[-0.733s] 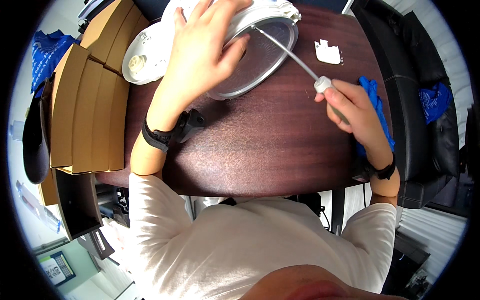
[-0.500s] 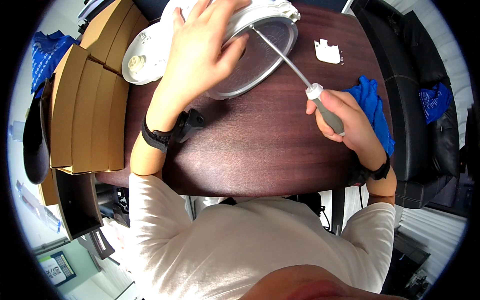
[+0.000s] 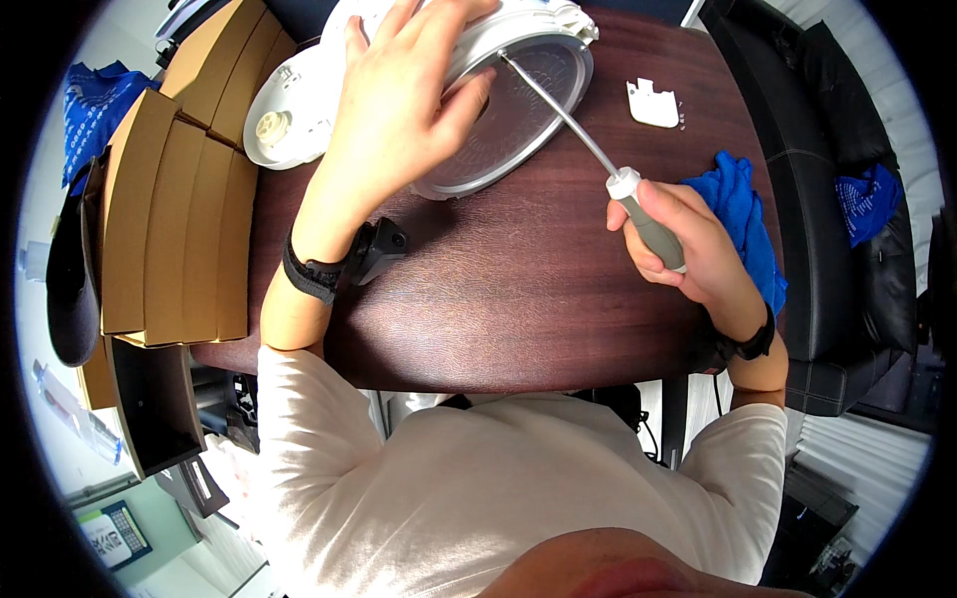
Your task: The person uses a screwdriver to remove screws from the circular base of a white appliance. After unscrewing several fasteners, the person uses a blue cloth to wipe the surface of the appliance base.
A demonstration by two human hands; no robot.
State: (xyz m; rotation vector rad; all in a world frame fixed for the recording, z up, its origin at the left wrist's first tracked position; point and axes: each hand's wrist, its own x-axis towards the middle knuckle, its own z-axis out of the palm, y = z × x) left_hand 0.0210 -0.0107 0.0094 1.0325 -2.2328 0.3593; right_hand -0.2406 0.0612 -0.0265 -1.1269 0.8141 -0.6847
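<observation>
A white plastic appliance housing (image 3: 349, 40) with a round, grey-rimmed plate (image 3: 523, 110) lies at the far side of the table. My left hand (image 3: 399, 110) grips this housing from the left, its fingers reaching over the top and its thumb across the plate's rim. In my right hand (image 3: 688, 239) is a screwdriver (image 3: 653, 231) with a grey and white handle, held with the fingers wrapped round it. Its long shaft slants away to the left, and the tip touches the housing near the plate's upper rim. Any screw under the tip is too small to make out.
A small white plastic piece (image 3: 654, 103) lies at the table's far right, with tiny bits beside it. Blue cloth (image 3: 743, 214) sits by my right hand. Cardboard boxes (image 3: 179, 229) line the left edge. Beyond the table's right edge stands a black sofa (image 3: 822, 199).
My right hand and the screwdriver handle have shifted very slightly to the left. The tip stays at the same spot, and my left hand has not moved.
</observation>
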